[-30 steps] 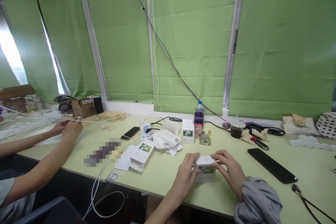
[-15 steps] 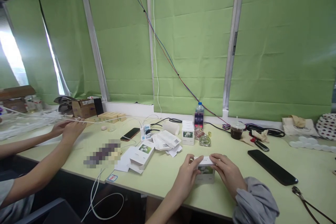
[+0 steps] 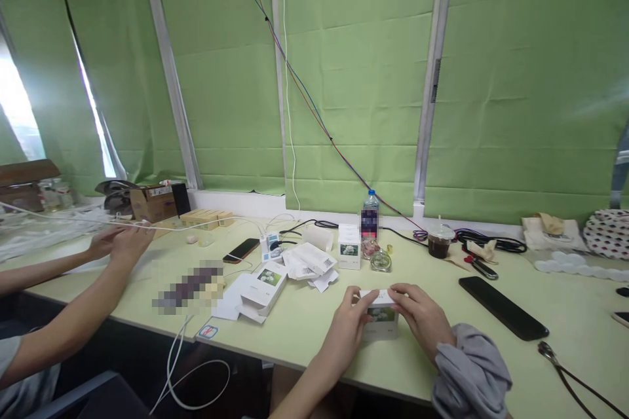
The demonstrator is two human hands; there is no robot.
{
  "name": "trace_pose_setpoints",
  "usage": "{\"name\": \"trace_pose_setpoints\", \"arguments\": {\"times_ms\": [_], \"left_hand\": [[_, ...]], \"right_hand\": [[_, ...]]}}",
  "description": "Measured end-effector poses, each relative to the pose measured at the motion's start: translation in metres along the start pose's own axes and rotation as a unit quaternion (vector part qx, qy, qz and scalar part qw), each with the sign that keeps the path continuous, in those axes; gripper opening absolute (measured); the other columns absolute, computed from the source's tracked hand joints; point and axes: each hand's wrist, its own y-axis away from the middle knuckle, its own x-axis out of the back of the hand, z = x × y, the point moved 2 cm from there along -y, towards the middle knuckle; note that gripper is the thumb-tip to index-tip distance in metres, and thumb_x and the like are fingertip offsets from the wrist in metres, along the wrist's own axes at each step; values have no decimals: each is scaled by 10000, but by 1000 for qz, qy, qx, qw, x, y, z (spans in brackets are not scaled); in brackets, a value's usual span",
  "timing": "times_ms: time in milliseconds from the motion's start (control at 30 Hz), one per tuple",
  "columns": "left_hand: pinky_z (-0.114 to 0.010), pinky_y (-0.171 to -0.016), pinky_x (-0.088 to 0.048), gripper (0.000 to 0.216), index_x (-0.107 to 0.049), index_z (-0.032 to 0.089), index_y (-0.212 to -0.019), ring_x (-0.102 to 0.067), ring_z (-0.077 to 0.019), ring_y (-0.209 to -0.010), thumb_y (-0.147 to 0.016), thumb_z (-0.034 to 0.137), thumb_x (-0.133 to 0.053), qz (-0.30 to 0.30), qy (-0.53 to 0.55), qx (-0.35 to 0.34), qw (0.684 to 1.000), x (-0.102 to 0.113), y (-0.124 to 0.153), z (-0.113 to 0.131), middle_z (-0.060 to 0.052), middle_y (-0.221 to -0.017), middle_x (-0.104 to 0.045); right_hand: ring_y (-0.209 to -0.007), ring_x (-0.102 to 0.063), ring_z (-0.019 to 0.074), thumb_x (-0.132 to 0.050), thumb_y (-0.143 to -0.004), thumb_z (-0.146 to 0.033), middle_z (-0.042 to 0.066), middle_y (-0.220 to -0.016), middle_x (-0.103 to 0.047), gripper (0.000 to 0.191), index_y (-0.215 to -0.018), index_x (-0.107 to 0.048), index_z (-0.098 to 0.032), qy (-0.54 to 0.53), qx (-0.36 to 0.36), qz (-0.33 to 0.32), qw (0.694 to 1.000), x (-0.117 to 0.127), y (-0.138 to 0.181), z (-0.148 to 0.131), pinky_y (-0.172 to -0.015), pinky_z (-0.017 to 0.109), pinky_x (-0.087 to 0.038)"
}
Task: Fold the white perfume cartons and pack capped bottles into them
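A small white box (image 3: 379, 318) with a flower picture on its front stands on the pale green table (image 3: 304, 321) near its front edge. My left hand (image 3: 346, 327) grips the box's left side, fingers curled round its top corner. My right hand (image 3: 420, 318), with a grey sleeve bunched at the wrist, holds the right side, fingertips on the lid. More white boxes like it (image 3: 265, 285) and flat folded cartons (image 3: 310, 260) lie to the left, and one box stands upright (image 3: 349, 251) behind.
A co-worker's two hands (image 3: 122, 242) handle a white cable at the left. Phones lie at centre left (image 3: 242, 249) and at right (image 3: 502, 308). A water bottle (image 3: 370, 214), glass bottles (image 3: 381, 260), an iced drink cup (image 3: 438, 240) and black cables (image 3: 491, 240) line the back.
My hands have lowered the box a little and closed in on its lid. The view has shifted slightly. The co-worker's hands keep moving on the cable.
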Motion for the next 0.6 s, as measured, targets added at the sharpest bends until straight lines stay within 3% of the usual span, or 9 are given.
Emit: {"name": "trace_pose_setpoints", "arguments": {"times_ms": [267, 433, 500, 600], "left_hand": [[-369, -854, -510, 607, -492, 335, -1319, -567, -211, -959, -804, 23, -420, -3, 2, 3, 1000, 1, 0, -4, -68, -1182, -453], [-313, -820, -540, 640, -387, 314, -1385, -563, -181, -967, -822, 10, -387, -11, 39, -7, 999, 6, -2, -8, -63, -1161, -462], [-288, -805, -549, 661, -354, 317, -1401, -560, -169, -976, -822, -2, -376, -17, 52, -10, 998, 9, -3, -9, -54, -1148, -470], [-294, -825, -543, 644, -378, 329, -1386, -555, -173, -995, -828, 6, -389, -28, 52, -6, 998, 11, -4, -10, -48, -1141, -482]], "right_hand": [[-991, -657, 236, -443, -928, -249, 84, -1101, -698, 305, -1121, -680, -246, -27, -6, -1, 1000, -3, 5, 1, -838, 369, -561], [-1125, -606, 234, -399, -954, -298, 143, -1263, -612, 422, -1332, -519, -157, -47, -30, 11, 998, -8, 5, 0, -867, 346, -556], [-1175, -577, 255, -400, -945, -320, 138, -1301, -598, 432, -1326, -532, -163, -53, -33, 2, 998, -12, 4, 1, -917, 385, -532], [-1097, -633, 256, -395, -928, -343, 87, -1211, -673, 415, -1272, -594, -225, -65, -35, -29, 997, -18, 6, 3, -898, 377, -540]]}}
